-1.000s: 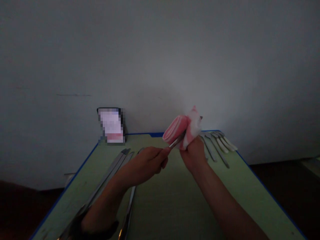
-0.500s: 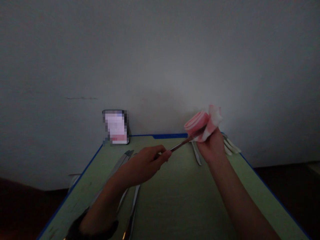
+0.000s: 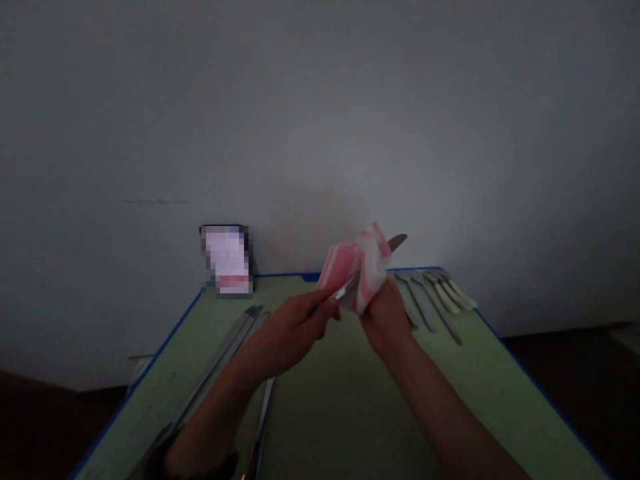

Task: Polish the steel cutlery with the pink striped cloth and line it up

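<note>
Over the middle of the table, a table knife [image 3: 398,241] slants up to the right, its rounded blade tip sticking out past a pink and white striped cloth [image 3: 374,267]. My left hand [image 3: 305,323] is closed around the knife's handle. Folds of the cloth wrap the blade, gripped by my right hand [image 3: 387,317] just beyond. The middle of the blade is hidden inside the cloth. Below my left forearm lie several long metal knives [image 3: 235,343] and another piece of cutlery [image 3: 264,413], partly covered by the arm.
On the right of the green table [image 3: 340,413] several metal spoons [image 3: 425,310] lie side by side, along with white-handled cutlery [image 3: 453,293]. A phone [image 3: 227,260] with a blurred screen leans on the grey wall [image 3: 320,133] at the back left.
My right hand has moved left with the cloth, down the knife toward my left hand. The blade tip now shows beyond the cloth, and the spoons on the right are uncovered.
</note>
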### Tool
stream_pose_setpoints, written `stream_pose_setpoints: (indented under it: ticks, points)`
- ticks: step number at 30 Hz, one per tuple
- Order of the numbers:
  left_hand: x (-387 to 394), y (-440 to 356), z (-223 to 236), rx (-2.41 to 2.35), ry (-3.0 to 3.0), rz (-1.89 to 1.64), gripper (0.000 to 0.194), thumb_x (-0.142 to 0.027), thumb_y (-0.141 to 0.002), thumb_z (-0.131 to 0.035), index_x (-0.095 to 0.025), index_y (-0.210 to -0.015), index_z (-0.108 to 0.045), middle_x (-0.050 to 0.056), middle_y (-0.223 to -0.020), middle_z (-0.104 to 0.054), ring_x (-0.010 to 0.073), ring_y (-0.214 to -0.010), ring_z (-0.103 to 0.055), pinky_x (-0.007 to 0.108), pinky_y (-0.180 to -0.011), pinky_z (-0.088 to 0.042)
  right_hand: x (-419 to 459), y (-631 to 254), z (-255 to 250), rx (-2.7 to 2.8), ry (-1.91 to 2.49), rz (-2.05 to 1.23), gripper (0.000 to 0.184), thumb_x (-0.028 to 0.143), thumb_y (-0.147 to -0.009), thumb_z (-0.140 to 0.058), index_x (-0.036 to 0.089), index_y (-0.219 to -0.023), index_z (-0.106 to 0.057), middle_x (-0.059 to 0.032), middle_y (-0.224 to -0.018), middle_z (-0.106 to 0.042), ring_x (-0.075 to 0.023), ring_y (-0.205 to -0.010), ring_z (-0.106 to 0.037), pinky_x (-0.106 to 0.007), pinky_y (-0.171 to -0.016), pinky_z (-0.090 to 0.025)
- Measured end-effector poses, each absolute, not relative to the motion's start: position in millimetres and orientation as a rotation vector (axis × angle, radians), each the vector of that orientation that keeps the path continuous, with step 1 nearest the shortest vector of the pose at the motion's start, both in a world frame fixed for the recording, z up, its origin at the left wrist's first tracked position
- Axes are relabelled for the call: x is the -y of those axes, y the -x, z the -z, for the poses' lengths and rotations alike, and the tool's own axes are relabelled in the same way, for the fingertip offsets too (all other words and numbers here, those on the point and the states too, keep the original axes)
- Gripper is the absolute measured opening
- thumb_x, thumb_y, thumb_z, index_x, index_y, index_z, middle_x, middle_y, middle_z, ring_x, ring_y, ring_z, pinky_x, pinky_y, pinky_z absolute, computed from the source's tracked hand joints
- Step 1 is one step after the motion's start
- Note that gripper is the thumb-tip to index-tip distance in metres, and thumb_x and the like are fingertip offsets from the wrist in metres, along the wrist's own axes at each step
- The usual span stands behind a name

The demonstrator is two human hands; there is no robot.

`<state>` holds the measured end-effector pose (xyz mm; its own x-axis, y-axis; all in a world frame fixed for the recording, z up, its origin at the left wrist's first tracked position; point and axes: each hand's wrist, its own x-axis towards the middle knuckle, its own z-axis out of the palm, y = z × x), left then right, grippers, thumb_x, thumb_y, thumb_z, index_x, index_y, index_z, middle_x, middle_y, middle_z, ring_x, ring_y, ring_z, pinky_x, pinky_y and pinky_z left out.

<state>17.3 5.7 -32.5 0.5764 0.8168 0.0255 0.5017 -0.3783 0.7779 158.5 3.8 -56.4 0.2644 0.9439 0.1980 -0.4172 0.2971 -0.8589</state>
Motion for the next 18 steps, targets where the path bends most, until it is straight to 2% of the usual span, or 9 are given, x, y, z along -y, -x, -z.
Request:
stream_pose_setpoints:
  ticks: [3,6,9,11,14,18]
  points:
    - [-5.6,-17.9,33.9,-1.085,-2.077,-0.485,0.039,-0.043,-0.09,-0.03,-0.017,-0.076,-0.056,-0.003,-0.057,-0.047,0.011,-0.053,-0.046,0.022,-0.052,-0.035,-8.8,-158.8,58.0,0.729,0.73,-1.173,0.02,0.034,-0.079,-0.053,0.017,-0.084,-0.062,-0.0033,-0.077,-0.065,-0.0126,-0.064,-0.055,-0.023,-0.056,-0.043]
    - [-4.6,-16.9,37.1,-1.093,-2.095,-0.434,0.043,-0.045,-0.091,-0.028,-0.017,-0.071,-0.054,-0.003,-0.057,-0.049,0.012,-0.055,-0.048,0.023,-0.054,-0.035,-16.9,-164.2,56.2,0.481,0.653,-1.242,0.016,0.03,-0.078,-0.055,0.016,-0.082,-0.062,-0.0034,-0.084,-0.067,-0.0137,-0.073,-0.059,-0.024,-0.063,-0.046]
    - [-3.5,-14.0,37.9,-1.096,-2.113,-0.401,0.042,-0.045,-0.091,-0.027,-0.018,-0.069,-0.052,-0.003,-0.058,-0.05,0.0125,-0.055,-0.047,0.023,-0.054,-0.034,-19.8,-179.2,47.5,0.296,0.521,-1.319,0.019,0.022,-0.08,-0.045,0.018,-0.089,-0.062,-0.0021,-0.088,-0.068,-0.0143,-0.082,-0.061,-0.028,-0.072,-0.048]
    - [-2.7,-12.6,36.2,-1.097,-2.137,-0.397,0.041,-0.044,-0.091,-0.027,-0.018,-0.069,-0.05,-0.003,-0.059,-0.049,0.0126,-0.056,-0.046,0.024,-0.055,-0.033,-18.9,-192.6,41.4,0.269,0.423,-1.334,0.026,0.023,-0.08,-0.04,0.02,-0.094,-0.062,-0.0022,-0.089,-0.068,-0.0152,-0.085,-0.061,-0.032,-0.077,-0.049]
    - [-1.9,-13.3,32.3,-1.087,-2.163,-0.403,0.04,-0.042,-0.091,-0.027,-0.018,-0.068,-0.049,-0.002,-0.06,-0.051,0.0129,-0.058,-0.046,0.024,-0.056,-0.033,-18.9,-207.8,38.6,0.267,0.363,-1.306,0.028,0.027,-0.08,-0.038,0.02,-0.094,-0.061,-0.0027,-0.09,-0.068,-0.0156,-0.083,-0.061,-0.034,-0.077,-0.048]
    - [-2.3,-16.7,30.8,-1.113,-2.168,-0.401,0.04,-0.043,-0.091,-0.027,-0.018,-0.069,-0.05,-0.001,-0.062,-0.052,0.0134,-0.058,-0.047,0.024,-0.056,-0.033,-22.7,-207.0,43.2,0.181,0.442,-1.345,0.023,0.017,-0.077,-0.038,0.02,-0.081,-0.06,-0.0011,-0.079,-0.067,-0.0143,-0.074,-0.061,-0.031,-0.074,-0.049]
